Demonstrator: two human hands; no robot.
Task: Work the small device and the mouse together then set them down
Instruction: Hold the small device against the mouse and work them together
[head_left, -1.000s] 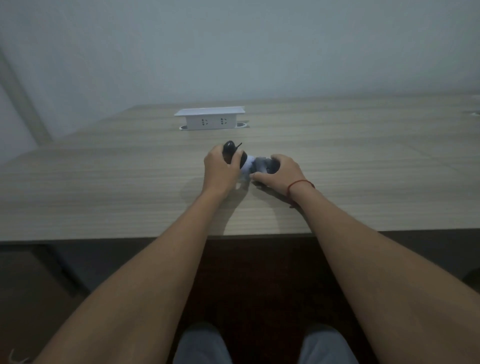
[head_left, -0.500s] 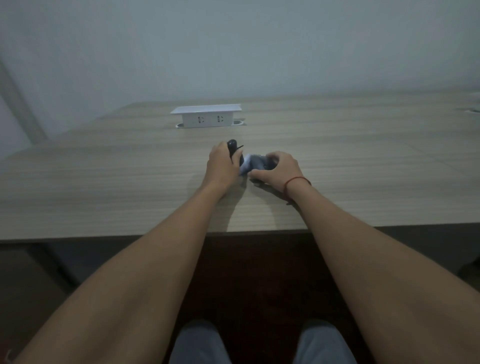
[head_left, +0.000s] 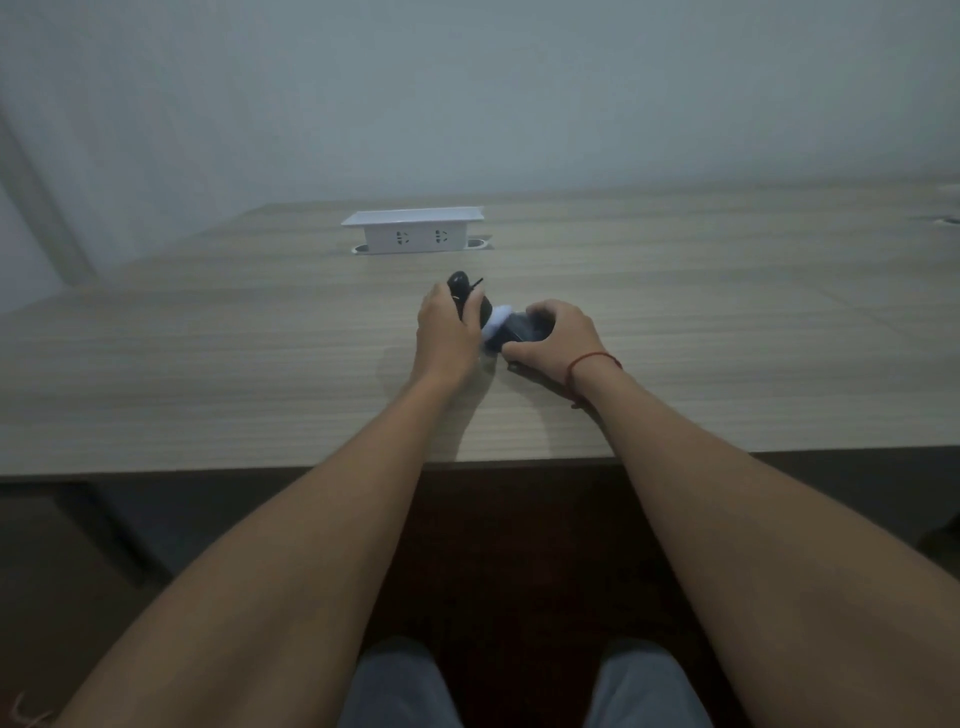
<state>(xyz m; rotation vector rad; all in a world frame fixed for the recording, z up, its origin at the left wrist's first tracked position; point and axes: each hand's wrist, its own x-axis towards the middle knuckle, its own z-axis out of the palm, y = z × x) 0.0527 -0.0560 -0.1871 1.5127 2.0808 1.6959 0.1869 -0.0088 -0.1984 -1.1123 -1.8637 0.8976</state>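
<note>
My left hand (head_left: 445, 332) grips a small black device (head_left: 464, 291) with a thin black tab sticking out at its top; the fingers hide its lower part. My right hand (head_left: 553, 338), with a red thread at the wrist, is wrapped over a dark grey mouse (head_left: 519, 327). Between the two hands a pale white-blue patch (head_left: 496, 325) shows, blurred; what it is I cannot tell. Both hands are low over the wooden table (head_left: 260, 364), close together, near its middle.
A white pop-up socket box (head_left: 413, 231) with two outlets stands on the table behind the hands. The table's front edge (head_left: 208, 467) runs across below my forearms; my knees show underneath. A plain wall is behind.
The hands stay together on the same spot of the table. The black device has tipped slightly, and the right hand has shifted a little over the mouse.
</note>
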